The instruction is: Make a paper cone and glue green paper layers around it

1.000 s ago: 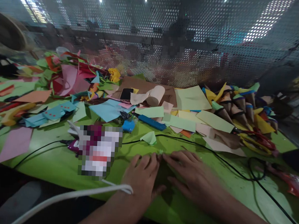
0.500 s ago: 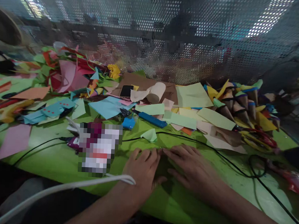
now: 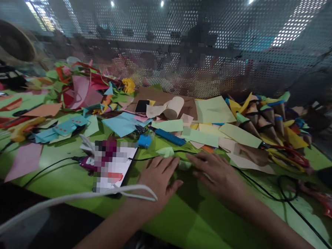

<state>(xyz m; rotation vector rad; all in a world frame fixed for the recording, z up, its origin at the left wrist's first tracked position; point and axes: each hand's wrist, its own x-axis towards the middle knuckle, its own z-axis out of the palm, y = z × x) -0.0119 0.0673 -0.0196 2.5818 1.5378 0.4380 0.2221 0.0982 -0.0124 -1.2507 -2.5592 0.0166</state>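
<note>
My left hand [image 3: 158, 177] lies flat on a green paper sheet [image 3: 194, 215] on the table, fingers stretched out and apart. My right hand [image 3: 217, 173] rests flat beside it, fingers spread, fingertips near a thin black cable [image 3: 252, 181]. The two hands almost touch at the fingertips. A small folded pale green paper [image 3: 166, 151] sits just beyond my left fingers. Neither hand holds anything.
A phone [image 3: 112, 166] with a blurred screen lies left of my left hand. A white cord [image 3: 67, 199] crosses the near edge. Paper scraps [image 3: 81, 94] pile up at the far left. Paper cones [image 3: 263, 114] and scissors [image 3: 287, 155] lie at the right. A blue cutter [image 3: 169, 136] lies mid-table.
Both hands have slid a little farther away from me across the green sheet, staying flat. The view has shifted slightly.
</note>
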